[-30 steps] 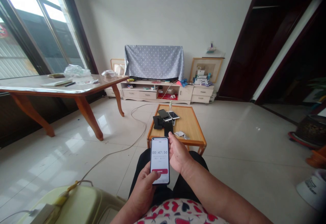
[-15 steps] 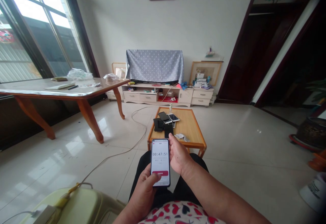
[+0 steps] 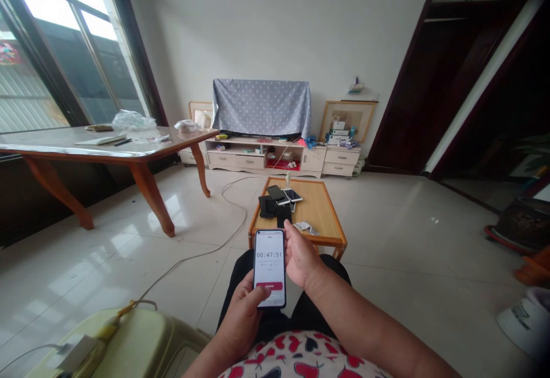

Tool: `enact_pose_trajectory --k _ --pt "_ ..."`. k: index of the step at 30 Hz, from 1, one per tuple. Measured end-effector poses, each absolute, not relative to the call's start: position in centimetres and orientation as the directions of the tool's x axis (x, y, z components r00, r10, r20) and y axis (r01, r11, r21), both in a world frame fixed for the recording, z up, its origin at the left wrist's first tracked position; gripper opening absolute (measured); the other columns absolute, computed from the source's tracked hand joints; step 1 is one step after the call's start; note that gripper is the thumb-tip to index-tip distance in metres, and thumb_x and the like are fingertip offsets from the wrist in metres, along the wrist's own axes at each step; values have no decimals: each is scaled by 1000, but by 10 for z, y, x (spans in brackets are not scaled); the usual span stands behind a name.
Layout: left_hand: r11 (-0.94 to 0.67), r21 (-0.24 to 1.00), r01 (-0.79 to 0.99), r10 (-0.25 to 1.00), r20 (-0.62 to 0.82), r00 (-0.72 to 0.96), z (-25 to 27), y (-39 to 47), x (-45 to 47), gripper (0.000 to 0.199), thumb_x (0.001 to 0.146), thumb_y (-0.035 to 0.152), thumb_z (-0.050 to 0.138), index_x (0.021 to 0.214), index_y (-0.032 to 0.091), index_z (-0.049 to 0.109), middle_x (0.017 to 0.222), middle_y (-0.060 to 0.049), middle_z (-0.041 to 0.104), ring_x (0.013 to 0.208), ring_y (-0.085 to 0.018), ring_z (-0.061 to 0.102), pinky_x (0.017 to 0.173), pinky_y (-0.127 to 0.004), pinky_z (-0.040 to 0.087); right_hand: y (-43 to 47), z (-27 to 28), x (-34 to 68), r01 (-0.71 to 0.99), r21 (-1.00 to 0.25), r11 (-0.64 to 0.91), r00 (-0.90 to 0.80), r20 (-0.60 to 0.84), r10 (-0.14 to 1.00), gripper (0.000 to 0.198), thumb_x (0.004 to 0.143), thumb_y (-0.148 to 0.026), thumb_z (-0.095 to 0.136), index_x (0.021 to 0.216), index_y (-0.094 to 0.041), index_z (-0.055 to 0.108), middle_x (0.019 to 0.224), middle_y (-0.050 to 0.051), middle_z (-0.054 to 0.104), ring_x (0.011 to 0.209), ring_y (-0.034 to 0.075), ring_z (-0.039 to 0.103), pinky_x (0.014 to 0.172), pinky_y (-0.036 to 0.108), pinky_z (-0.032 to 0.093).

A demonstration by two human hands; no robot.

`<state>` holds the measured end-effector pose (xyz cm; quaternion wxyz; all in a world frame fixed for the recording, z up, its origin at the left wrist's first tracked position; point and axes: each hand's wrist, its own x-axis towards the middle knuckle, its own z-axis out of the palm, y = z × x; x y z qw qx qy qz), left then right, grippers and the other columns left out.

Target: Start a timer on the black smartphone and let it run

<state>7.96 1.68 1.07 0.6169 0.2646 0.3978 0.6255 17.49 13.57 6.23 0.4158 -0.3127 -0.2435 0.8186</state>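
A smartphone (image 3: 270, 269) is held upright over my lap, its lit white screen showing a timer at 00:47:51 and a red button. My left hand (image 3: 246, 312) wraps the phone's lower left side, with the thumb on the red button. Along the right edge, my right hand (image 3: 303, 258) steadies the phone; its thumb points up and its other fingers are partly hidden behind the phone. Just beyond the phone, several dark and white phones (image 3: 275, 201) lie piled on a small wooden table (image 3: 320, 206), beside a crumpled white tissue or wrapper (image 3: 306, 227).
A larger table (image 3: 129, 157) with plastic bags stands at the left. A pale green stool (image 3: 141, 338) carries a power strip (image 3: 73, 355), from which a cable crosses the floor. The TV cabinet (image 3: 232, 162) is against the wall; a white bucket (image 3: 526, 321) stands at right.
The view has tilted slightly downward, so the scene sits a little higher or lower in places. Both hands keep the same hold on the phone, and the timer reads the same.
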Motion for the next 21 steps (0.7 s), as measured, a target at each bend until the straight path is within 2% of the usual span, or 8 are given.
enact_pose_trajectory --k 13,21 --pt "58 845 -531 988 -125 -91 8 18 79 40 83 24 68 122 18 66 106 -10 73 86 -20 66 79 -31 50 137 62 174 -516 -672 -531 -444 -321 837 35 98 -47 57 93 -15 68 78 7 73 81 24 72 80 37 57" --pt "48 843 -535 982 -138 -129 5 19 79 39 80 28 73 117 18 68 104 -9 73 85 -20 66 78 -30 50 137 59 174 -536 -652 -537 -483 -285 828 34 94 -50 62 95 -17 66 80 7 74 82 25 72 80 39 57"
